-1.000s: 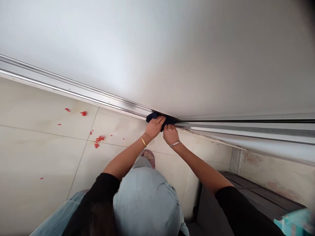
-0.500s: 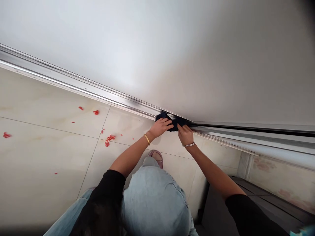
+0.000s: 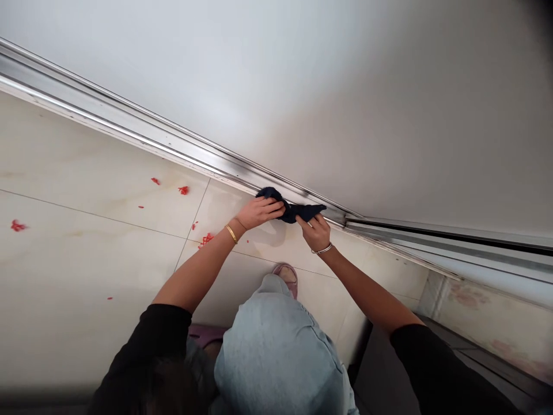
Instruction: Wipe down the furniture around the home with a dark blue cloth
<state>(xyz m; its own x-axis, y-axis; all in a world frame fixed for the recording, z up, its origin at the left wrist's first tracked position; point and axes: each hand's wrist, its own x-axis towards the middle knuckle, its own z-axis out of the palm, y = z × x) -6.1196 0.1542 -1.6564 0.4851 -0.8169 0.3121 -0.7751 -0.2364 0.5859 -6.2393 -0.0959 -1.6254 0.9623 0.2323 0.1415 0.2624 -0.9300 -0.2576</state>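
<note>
Cloth of dark navy fabric (image 3: 302, 212), bunched and twisted, spans the two bare hands at the edge of a long silver metal sliding-door track (image 3: 185, 147), partly covering its grooves. The left hand (image 3: 261, 212) grasps the bulkier end, its fingers bent over the fabric; the thumb is hidden. The right hand (image 3: 316, 231) grips the narrower end between thumb and fingers, with a pointed corner sticking out beyond them. A gold-coloured bracelet (image 3: 231, 233) circles the left wrist and a thin silver bangle (image 3: 322, 249) the right.

Behind the track stands a broad, smooth, whitish panel (image 3: 259, 69). Glossy cream floor tiles (image 3: 86, 253) run along the near side, with small red scraps (image 3: 184, 190) scattered to the left of the hands. Below the hands are a bent knee in pale blue denim (image 3: 276, 340) and an open-toed pink slipper (image 3: 287, 275). Dark grey furniture (image 3: 380, 369) sits at the lower right.
</note>
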